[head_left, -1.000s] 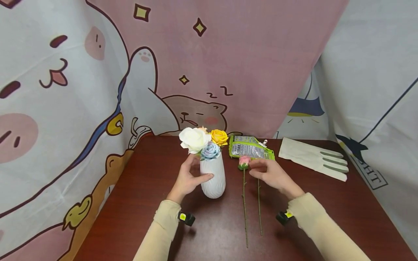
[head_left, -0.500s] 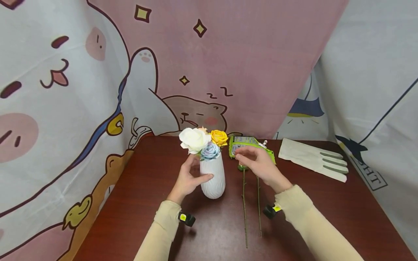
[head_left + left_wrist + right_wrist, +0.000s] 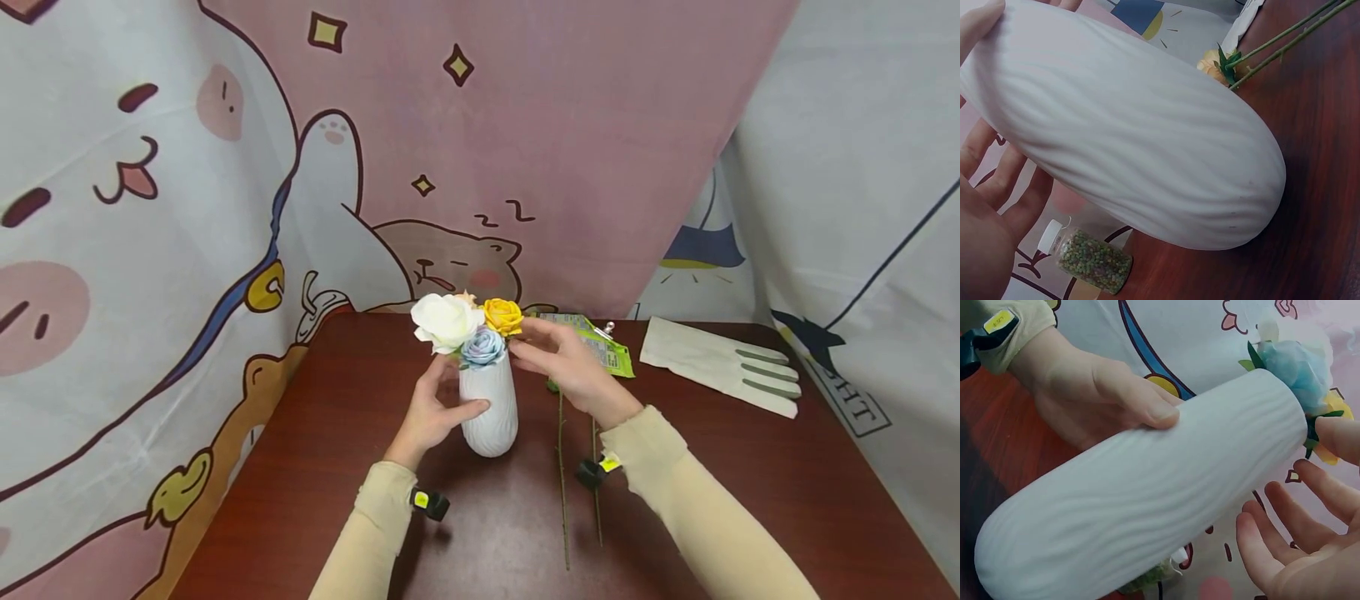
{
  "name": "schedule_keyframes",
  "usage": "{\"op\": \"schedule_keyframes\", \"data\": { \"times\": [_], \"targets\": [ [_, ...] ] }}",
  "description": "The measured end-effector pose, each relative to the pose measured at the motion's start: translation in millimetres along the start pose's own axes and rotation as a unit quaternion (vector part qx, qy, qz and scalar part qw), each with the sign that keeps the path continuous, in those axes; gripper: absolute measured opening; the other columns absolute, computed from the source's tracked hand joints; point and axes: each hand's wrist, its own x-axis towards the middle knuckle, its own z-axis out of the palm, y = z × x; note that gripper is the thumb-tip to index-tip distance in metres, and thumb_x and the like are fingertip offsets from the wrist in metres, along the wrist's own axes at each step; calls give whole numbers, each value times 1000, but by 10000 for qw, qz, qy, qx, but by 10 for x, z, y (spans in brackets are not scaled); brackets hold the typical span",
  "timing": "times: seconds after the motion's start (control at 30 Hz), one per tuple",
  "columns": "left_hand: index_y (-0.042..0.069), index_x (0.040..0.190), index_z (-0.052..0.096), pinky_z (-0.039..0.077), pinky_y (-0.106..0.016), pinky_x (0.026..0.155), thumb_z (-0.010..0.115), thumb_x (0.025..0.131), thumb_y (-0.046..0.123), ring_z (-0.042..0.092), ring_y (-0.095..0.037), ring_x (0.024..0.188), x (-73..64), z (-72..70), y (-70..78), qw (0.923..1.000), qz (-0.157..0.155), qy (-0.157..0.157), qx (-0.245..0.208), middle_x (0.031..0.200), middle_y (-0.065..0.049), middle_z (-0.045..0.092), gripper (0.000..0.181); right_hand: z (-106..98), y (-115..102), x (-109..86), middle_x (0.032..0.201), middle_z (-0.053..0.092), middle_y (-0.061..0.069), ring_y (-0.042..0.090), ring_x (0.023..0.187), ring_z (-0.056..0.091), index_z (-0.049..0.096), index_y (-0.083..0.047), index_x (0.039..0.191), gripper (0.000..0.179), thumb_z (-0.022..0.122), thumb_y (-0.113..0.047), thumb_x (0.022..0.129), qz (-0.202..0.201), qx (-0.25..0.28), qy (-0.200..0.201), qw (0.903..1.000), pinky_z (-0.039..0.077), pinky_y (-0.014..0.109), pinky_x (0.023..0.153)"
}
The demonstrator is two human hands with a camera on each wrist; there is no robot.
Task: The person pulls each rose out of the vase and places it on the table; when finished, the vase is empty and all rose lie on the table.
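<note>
A white ribbed vase [image 3: 489, 412] stands on the table, bearing a white flower [image 3: 446, 322], a yellow rose [image 3: 502, 317], a pale blue rose [image 3: 483, 347] and a peach bloom [image 3: 467, 297] behind. My left hand [image 3: 429, 414] grips the vase from the left, thumb across its front. At the flowers' right side is my right hand [image 3: 573, 367], its fingertips right by the yellow rose. In the right wrist view its loosely bent fingers [image 3: 1291, 515] are spread beside the rim, with the thumb close to the leaves. Two green stems [image 3: 562, 483] lie right of the vase, their heads mostly hidden by that hand.
A green and silver bag [image 3: 617, 357] with a metal clip [image 3: 604, 331] lies at the back, partly behind the right hand. Farther right is a white work glove [image 3: 712, 364]. The left wrist view shows a white-capped bottle of green pellets [image 3: 1094, 259] behind the vase.
My right hand has moved left from beside the pink rose, passing over it, to the yellow rose at the vase. The left hand and vase have stayed in place.
</note>
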Motion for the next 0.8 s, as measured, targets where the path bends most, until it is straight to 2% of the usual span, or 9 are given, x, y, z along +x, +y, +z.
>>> {"op": "schedule_keyframes", "data": {
  "times": [0.2,0.4,0.5,0.7,0.8],
  "targets": [
    [-1,137,56,57,-44,90,86,77,-6,67,-18,108,4,-3,0,10000,67,-29,-51,121,-22,70,67,62,-28,29,149,57,21,31,136,57,48,3,153,54,65,-12,103,27,-21,-226,9997,47,49,112],
    [0,140,54,57,-44,90,87,76,-8,68,-25,110,11,12,-265,9999,97,-3,142,123,-22,70,73,92,-45,51,149,57,20,30,133,58,48,4,153,57,67,-11,101,-16,-88,-169,9998,47,49,112],
    [5,142,55,57,-43,90,88,75,-7,68,-27,111,4,9,-371,9997,142,20,217,125,-18,71,75,114,-40,69,145,61,18,27,129,60,52,2,150,53,67,-8,100,-161,-119,-128,9997,47,48,111],
    [15,148,53,57,-44,95,91,78,2,65,-25,120,12,-7,-396,9998,190,-90,-23,138,-8,67,81,157,-43,90,134,67,17,21,120,63,61,10,139,44,66,0,97,-344,-44,110,9993,48,45,109],
    [18,149,52,57,-44,96,91,79,7,65,-26,121,12,-12,-387,9998,176,-110,-23,139,-6,67,81,167,-48,87,130,69,15,20,118,63,62,12,136,42,66,2,96,-342,17,213,9992,48,43,107]
  ]
}}
